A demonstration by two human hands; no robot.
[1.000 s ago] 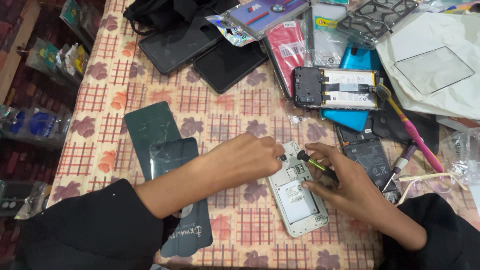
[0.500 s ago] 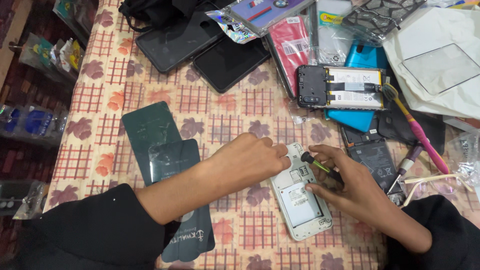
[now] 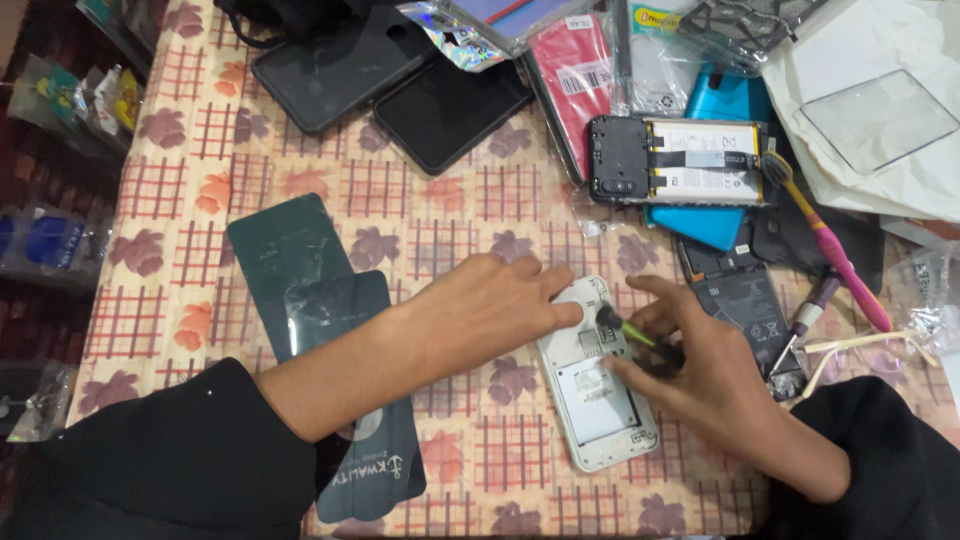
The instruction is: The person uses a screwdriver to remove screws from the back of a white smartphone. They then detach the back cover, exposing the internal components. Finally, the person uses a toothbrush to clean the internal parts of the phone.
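The opened white phone (image 3: 598,385) is pinned flat near the desk's (image 3: 330,190) near edge by the left hand (image 3: 490,310), fingers extended and pressed on its top end to steady it, while a green-handled screwdriver (image 3: 630,332) is pinched in the closed right hand (image 3: 700,370), tip set into the upper frame.

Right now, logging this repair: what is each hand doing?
Left hand: empty, pressing flat on the white phone.
Right hand: closed on a small screwdriver.
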